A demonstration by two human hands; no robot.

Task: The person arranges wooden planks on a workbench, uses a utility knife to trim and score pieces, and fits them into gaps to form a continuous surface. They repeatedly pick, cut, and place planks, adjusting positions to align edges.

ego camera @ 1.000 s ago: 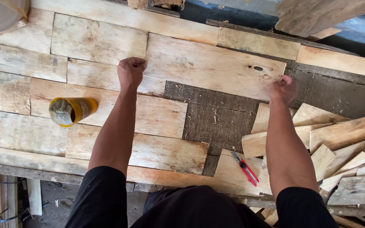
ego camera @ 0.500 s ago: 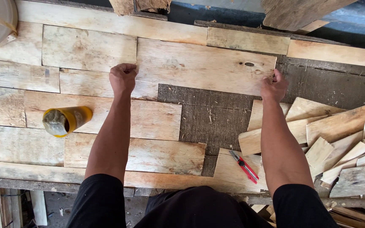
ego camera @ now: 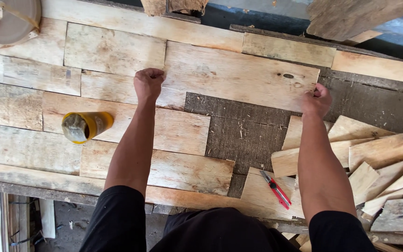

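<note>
While the person is leaning over the table [ego camera: 5, 179] in black sleeves, a red utility knife [ego camera: 276, 189] is lying nearest to them on a pale board at the near edge, just inside the right forearm. To the right of it, a loose heap of wood offcuts [ego camera: 378, 163] is spreading across the table's right end. Left of the left forearm, a yellow container [ego camera: 87, 126] is lying on its side on the laid boards, its mouth facing the near left.

Farther out, both arms are stretching forward to one wide plank [ego camera: 239, 74]. The left hand [ego camera: 148, 83] is resting as a closed fist at the plank's left end, its grip curled shut against the edge there. The right hand [ego camera: 316, 100] is closing its grip on the plank's right end, fingers bent over the corner. The plank is lying flat among the other pale boards, with a patch of dark bare surface [ego camera: 239, 130] showing just below it, between the two arms.

At the far left corner, a round pale object [ego camera: 8, 18] with a strap is sitting on the boards, only partly in view.
</note>
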